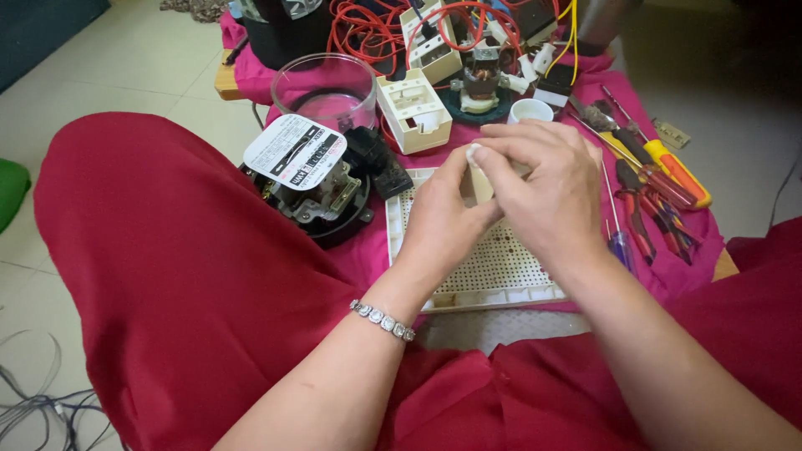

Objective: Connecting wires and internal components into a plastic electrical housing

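Over the perforated tray: left hand and right hand pinched together on small cream part.
Behind tray: opened meter, glass cover off.
Progress: disassembly evidently well along; part not yet set down.

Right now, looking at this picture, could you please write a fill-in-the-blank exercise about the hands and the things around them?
1. Both hands, left hand and right hand, hold a small pale part above a white ____ tray.
2. The bracelet is on the ____ wrist.
3. The screwdrivers and pliers lie on the ____ side of the tray.
4. The opened meter has a round ____ label.

Missing words: perforated; left; right; white
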